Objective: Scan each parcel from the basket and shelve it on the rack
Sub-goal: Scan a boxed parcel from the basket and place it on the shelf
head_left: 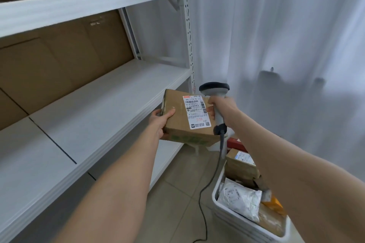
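between the white metal rack (94, 116) on the left and the basket (233, 223) at near right, a cardboard parcel (177, 120) is held in the air, label (196, 111) up, just off the shelf's front edge. the left hand (161, 122) pinches its near left corner, thumb on top. the right hand (221, 108) is wrapped round the handle of a barcode scanner (215, 89), touching the parcel's right edge. whether the scan has registered cannot be told, so this parcel is probably mid-scan and not yet shelved. several more wait in the basket: small boxes (241, 165) and a white poly mailer (241, 201). brown cartons (49, 69) line the far side of the shelf, and its front is bare. the floor (177, 193) is pale tile, crossed by the scanner's cable (201, 203), and a white curtain (276, 25) hangs behind.
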Motion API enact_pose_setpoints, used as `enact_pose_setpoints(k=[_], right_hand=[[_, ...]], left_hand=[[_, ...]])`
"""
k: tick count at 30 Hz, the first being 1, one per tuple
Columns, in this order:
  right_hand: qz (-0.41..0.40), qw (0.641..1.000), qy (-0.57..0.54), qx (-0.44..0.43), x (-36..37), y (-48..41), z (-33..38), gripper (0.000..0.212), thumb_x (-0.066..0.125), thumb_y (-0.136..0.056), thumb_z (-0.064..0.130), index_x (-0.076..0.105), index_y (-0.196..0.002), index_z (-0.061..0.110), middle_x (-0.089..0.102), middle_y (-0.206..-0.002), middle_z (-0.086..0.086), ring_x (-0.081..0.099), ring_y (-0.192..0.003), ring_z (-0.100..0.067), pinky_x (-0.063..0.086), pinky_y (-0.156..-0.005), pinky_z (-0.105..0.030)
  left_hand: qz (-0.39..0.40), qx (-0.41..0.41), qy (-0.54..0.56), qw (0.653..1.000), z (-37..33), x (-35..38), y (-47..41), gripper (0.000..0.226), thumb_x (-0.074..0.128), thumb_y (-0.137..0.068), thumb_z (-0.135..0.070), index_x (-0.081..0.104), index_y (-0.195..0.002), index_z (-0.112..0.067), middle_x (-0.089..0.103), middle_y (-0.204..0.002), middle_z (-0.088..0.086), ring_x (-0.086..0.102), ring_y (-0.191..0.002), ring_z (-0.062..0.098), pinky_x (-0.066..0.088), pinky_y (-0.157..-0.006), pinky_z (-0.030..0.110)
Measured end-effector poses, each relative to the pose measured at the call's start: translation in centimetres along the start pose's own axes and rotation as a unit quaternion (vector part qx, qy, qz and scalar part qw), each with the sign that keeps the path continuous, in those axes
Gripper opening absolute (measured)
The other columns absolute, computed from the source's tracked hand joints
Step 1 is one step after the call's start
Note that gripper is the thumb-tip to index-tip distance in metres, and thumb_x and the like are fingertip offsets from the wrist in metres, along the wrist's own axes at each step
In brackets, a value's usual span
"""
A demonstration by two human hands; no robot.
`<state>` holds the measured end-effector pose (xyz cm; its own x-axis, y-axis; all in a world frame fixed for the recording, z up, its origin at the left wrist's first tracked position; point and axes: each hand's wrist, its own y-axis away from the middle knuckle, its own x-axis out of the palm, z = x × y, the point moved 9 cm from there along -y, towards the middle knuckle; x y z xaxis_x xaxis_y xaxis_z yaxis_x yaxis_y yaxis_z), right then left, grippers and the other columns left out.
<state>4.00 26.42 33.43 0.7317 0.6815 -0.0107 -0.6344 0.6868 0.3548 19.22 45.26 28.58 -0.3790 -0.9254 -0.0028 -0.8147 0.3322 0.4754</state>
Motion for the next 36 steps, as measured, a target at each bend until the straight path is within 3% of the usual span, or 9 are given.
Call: enact_pose_setpoints(k=[4,11,13,16,18,25,29,36], right_hand=[[0.053,0.998,0.025,0.007,1.1,0.5,1.1,0.014,0.056,-0.092,0.012,0.059,-0.102,0.002,0.061,-0.062,-0.009,0.051,-0.048,-0.016,0.047,-0.047,-0.025],[0.089,0.993,0.078,0.001,1.3,1.2,3.0,0.018,0.054,-0.093,0.015,0.057,-0.104,0.001,0.056,-0.06,-0.007,0.046,-0.045,-0.014,0.044,-0.042,-0.022],[0.094,0.992,0.079,0.002,1.3,1.2,3.4,0.018,0.054,-0.092,0.014,0.057,-0.105,0.002,0.055,-0.06,-0.007,0.046,-0.045,-0.014,0.044,-0.041,-0.02],[0.102,0.991,0.085,-0.006,1.2,1.2,4.1,0.013,0.054,-0.091,0.012,0.056,-0.099,0.003,0.054,-0.055,-0.006,0.045,-0.041,-0.013,0.044,-0.04,-0.02],[0.114,0.989,0.089,-0.013,1.1,1.3,4.4,0.012,0.053,-0.09,0.012,0.054,-0.098,0.002,0.052,-0.052,-0.005,0.044,-0.039,-0.012,0.043,-0.04,-0.02],[0.131,0.986,0.105,0.003,0.5,1.8,5.1,0.009,0.053,-0.091,0.013,0.054,-0.094,0.005,0.052,-0.053,-0.005,0.044,-0.04,-0.011,0.043,-0.04,-0.018],[0.13,0.986,0.103,-0.018,0.0,2.3,6.2,0.007,0.051,-0.091,0.012,0.053,-0.09,0.005,0.051,-0.047,-0.003,0.044,-0.036,-0.01,0.043,-0.04,-0.018],[0.144,0.983,0.107,-0.046,-0.5,3.5,7.9,0.007,0.049,-0.092,0.01,0.052,-0.086,0.006,0.052,-0.04,0.0,0.045,-0.031,-0.008,0.042,-0.038,-0.016]], left_hand=[[-0.016,0.0,0.017,1.0,-0.4,0.3,0.1,0.081,0.082,-0.071,-0.033,0.039,-0.139,-0.025,0.058,-0.11,0.005,0.057,-0.079,0.024,0.05,-0.051,0.038],[-0.026,-0.002,0.02,0.999,-1.1,0.7,0.5,0.079,0.081,-0.073,-0.034,0.038,-0.14,-0.024,0.055,-0.089,0.0,0.055,-0.073,0.023,0.051,-0.046,0.038],[-0.024,-0.003,0.022,0.999,-1.3,1.0,0.7,0.081,0.081,-0.073,-0.035,0.038,-0.14,-0.025,0.057,-0.095,0.002,0.057,-0.077,0.025,0.054,-0.051,0.043],[-0.032,-0.007,0.016,0.999,-1.4,1.1,0.8,0.081,0.081,-0.073,-0.037,0.037,-0.14,-0.025,0.057,-0.117,0.007,0.056,-0.094,0.03,0.054,-0.078,0.058],[-0.04,-0.006,0.015,0.999,-1.6,1.0,0.9,0.081,0.081,-0.072,-0.038,0.038,-0.14,-0.025,0.056,-0.125,0.009,0.055,-0.102,0.033,0.05,-0.086,0.062],[-0.049,0.003,0.015,0.999,-2.7,1.0,1.5,0.075,0.079,-0.075,-0.039,0.04,-0.137,-0.025,0.056,-0.113,0.007,0.055,-0.095,0.031,0.051,-0.082,0.058],[-0.056,0.012,0.007,0.998,-3.6,1.1,2.0,0.073,0.077,-0.077,-0.04,0.04,-0.138,-0.025,0.056,-0.123,0.009,0.056,-0.1,0.032,0.051,-0.088,0.059],[-0.064,0.027,-0.002,0.998,-4.9,1.1,3.4,0.075,0.075,-0.078,-0.04,0.037,-0.141,-0.025,0.053,-0.128,0.01,0.052,-0.097,0.031,0.051,-0.085,0.057]])
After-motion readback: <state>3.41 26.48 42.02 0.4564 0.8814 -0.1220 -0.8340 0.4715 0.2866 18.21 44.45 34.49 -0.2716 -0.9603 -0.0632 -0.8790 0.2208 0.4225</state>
